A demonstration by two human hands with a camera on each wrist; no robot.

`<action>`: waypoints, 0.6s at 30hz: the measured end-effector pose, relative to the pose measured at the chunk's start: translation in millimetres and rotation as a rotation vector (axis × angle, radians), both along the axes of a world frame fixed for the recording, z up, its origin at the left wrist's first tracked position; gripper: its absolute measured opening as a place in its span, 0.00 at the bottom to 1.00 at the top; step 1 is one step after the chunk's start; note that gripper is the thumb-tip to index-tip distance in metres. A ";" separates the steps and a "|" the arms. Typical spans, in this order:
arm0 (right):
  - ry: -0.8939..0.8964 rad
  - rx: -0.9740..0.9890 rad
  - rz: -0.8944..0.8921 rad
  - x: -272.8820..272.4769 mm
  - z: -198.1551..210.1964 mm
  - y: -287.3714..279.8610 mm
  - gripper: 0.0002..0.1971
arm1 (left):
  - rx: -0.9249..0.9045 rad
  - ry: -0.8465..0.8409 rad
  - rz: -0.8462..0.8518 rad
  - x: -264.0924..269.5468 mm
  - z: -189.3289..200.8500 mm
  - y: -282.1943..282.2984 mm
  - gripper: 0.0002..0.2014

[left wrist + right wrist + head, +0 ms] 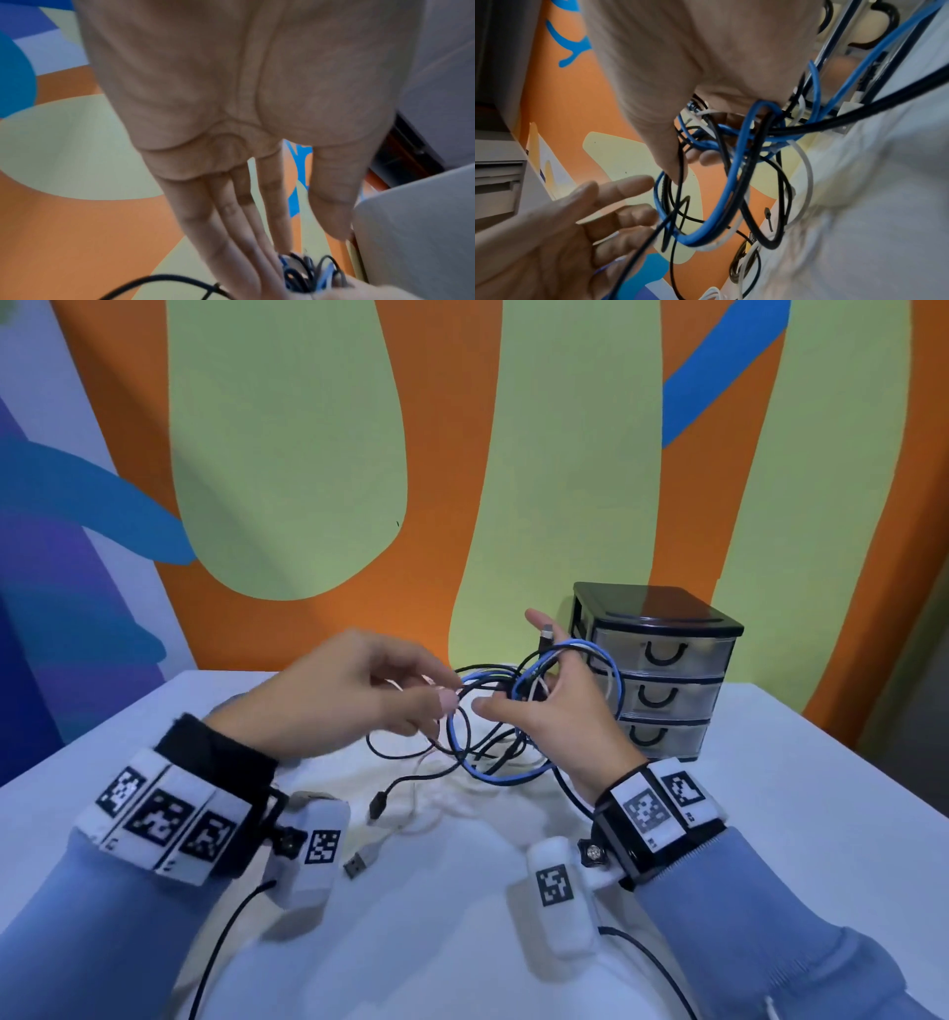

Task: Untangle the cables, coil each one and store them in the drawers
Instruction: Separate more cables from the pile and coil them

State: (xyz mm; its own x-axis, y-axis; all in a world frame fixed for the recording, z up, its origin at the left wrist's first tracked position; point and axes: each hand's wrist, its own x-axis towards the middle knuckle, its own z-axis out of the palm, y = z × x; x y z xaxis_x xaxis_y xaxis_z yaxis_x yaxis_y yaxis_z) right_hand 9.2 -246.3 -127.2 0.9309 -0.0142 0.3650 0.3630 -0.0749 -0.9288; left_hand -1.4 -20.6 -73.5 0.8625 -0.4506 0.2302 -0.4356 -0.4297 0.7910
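A tangle of blue, black and white cables (482, 752) hangs above the white table (770, 814), in front of the drawer unit (662, 660). My right hand (539, 690) grips the tangle; loops of the blue cable (731, 192) and black cable run round its curled fingers, and a plug end sticks up by the thumb. My left hand (436, 695) reaches in from the left with straight, spread fingers (623, 186), fingertips at the loops and holding nothing. The left wrist view shows those flat fingers (277, 223) just short of the bundle (308, 272).
The drawer unit's three clear drawers with black handles are closed; it stands at the back right against the painted wall. A black plug (378, 806) and a grey USB plug (355, 865) trail on the table. Black camera leads cross the near edge.
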 end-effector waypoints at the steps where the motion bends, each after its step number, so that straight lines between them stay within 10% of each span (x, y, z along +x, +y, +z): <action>1: -0.008 0.002 0.011 -2.6 1.3 -0.5 0.49 | -0.088 -0.013 0.054 2.9 1.2 2.4 0.06; 7: -0.033 0.021 0.060 -6.6 4.3 1.7 0.48 | 0.006 -0.244 0.323 29.2 -9.0 15.8 0.07; 18: -0.075 0.038 0.000 0.0 1.7 0.2 0.39 | 0.040 0.164 0.072 19.3 -10.7 12.6 0.14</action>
